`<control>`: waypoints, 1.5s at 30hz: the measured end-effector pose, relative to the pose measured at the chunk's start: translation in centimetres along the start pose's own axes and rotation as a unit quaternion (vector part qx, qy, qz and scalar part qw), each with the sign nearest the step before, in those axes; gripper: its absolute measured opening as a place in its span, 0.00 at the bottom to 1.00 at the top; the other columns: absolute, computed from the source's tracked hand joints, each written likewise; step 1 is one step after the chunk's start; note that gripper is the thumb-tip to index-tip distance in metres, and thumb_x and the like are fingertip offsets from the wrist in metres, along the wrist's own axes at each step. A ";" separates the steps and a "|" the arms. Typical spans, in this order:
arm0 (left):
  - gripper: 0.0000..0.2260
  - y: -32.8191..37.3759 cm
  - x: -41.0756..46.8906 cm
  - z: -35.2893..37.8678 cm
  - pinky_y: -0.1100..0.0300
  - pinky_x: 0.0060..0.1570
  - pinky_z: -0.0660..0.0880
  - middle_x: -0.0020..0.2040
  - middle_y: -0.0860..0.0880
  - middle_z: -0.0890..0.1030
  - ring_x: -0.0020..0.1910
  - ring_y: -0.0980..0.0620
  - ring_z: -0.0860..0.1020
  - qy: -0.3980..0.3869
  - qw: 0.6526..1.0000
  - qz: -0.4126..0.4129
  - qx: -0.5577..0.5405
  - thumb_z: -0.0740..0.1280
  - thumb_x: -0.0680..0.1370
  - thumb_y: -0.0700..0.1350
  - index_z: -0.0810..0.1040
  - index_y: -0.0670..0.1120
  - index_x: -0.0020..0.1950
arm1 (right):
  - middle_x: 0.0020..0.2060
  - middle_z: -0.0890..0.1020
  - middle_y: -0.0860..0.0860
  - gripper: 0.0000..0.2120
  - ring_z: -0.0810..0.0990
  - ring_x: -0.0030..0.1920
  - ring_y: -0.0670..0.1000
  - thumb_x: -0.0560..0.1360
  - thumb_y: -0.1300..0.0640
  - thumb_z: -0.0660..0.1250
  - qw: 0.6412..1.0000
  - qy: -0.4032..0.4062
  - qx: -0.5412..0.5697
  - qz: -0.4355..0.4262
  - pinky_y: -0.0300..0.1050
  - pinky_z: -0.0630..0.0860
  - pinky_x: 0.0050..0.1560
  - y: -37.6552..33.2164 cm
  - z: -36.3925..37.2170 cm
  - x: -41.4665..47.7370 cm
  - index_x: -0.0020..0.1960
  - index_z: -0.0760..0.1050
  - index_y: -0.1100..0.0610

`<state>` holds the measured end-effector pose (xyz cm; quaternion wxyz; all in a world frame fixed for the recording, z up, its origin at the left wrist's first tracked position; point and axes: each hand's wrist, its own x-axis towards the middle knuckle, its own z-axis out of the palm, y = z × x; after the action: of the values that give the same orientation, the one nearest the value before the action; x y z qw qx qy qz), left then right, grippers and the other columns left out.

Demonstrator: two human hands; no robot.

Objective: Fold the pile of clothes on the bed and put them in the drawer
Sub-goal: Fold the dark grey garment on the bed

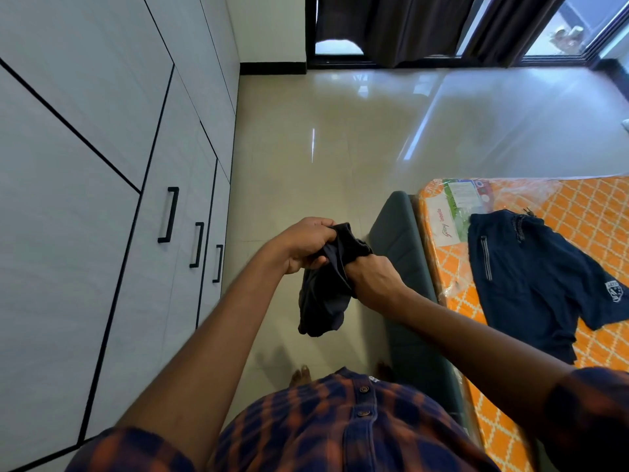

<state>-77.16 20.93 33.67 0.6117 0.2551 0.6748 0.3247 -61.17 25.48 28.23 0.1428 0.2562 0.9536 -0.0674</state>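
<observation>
1. Clothes, by my count two pieces: one dark garment (pixel 323 294) bunched in mid-air above the floor (pixel 323 148), one pair of navy shorts (pixel 531 277) lying flat on the bed (pixel 585 206).
2. Far left I see one white wardrobe (pixel 85 199) with three black handles (pixel 168 214).
3. My left hand (pixel 306 245) has its fingers curled tight round the garment's top edge.
4. My right hand (pixel 374 281) grips the same garment just beside it, fist closed on the cloth.
5. At right, the one bed, orange-patterned, carries the shorts.

Orange-patterned bed (pixel 575 212); navy shorts (pixel 531 277) lie flat on it
</observation>
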 end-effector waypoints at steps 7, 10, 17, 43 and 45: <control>0.14 0.1 0.8 -1.9 0.68 0.22 0.61 0.30 0.52 0.70 0.26 0.58 0.66 -0.026 0.997 -0.011 -0.074 0.53 0.80 0.36 0.73 0.49 0.41 | 0.48 0.82 0.55 0.17 0.82 0.40 0.57 0.74 0.60 0.65 0.970 0.167 0.074 -0.158 0.49 0.82 0.32 0.6 2.4 -0.8 0.63 0.72 0.58; 0.14 0.6 1.1 -2.0 0.68 0.22 0.61 0.31 0.52 0.70 0.26 0.58 0.67 -0.017 0.997 -0.004 -0.080 0.53 0.80 0.36 0.74 0.49 0.42 | 0.51 0.83 0.54 0.15 0.81 0.47 0.58 0.74 0.62 0.70 0.983 0.114 0.095 -0.108 0.54 0.82 0.43 0.0 1.9 0.1 0.61 0.78 0.58; 0.12 -0.6 2.5 -6.0 0.68 0.20 0.70 0.36 0.47 0.77 0.22 0.57 0.75 0.185 0.967 -0.011 -0.173 0.58 0.80 0.35 0.77 0.46 0.43 | 0.41 0.81 0.47 0.16 0.72 0.46 0.49 0.77 0.43 0.55 0.988 0.131 0.033 -0.073 0.52 0.73 0.51 2.6 0.8 -0.7 0.45 0.78 0.51; 0.24 -6.7 3.1 -5.1 0.63 0.40 0.77 0.49 0.57 0.81 0.45 0.60 0.80 0.021 0.951 0.185 0.245 0.82 0.66 0.52 0.78 0.54 0.59 | 0.57 0.80 0.54 0.24 0.81 0.59 0.55 0.78 0.73 0.62 0.648 0.075 0.753 0.079 0.49 0.81 0.59 7.9 0.2 -1.4 0.73 0.69 0.61; 0.13 -7.2 3.7 -4.8 0.54 0.42 0.75 0.40 0.54 0.81 0.43 0.53 0.80 0.056 0.918 0.208 0.334 0.79 0.67 0.49 0.80 0.50 0.47 | 0.56 0.83 0.54 0.20 0.82 0.58 0.54 0.79 0.71 0.63 0.650 0.080 0.749 0.099 0.48 0.81 0.57 7.9 0.8 -1.7 0.70 0.74 0.60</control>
<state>-82.00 18.30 26.06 0.3709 0.5607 0.7086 0.2143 -55.57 31.26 27.51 -0.1691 0.3732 0.5553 -0.7237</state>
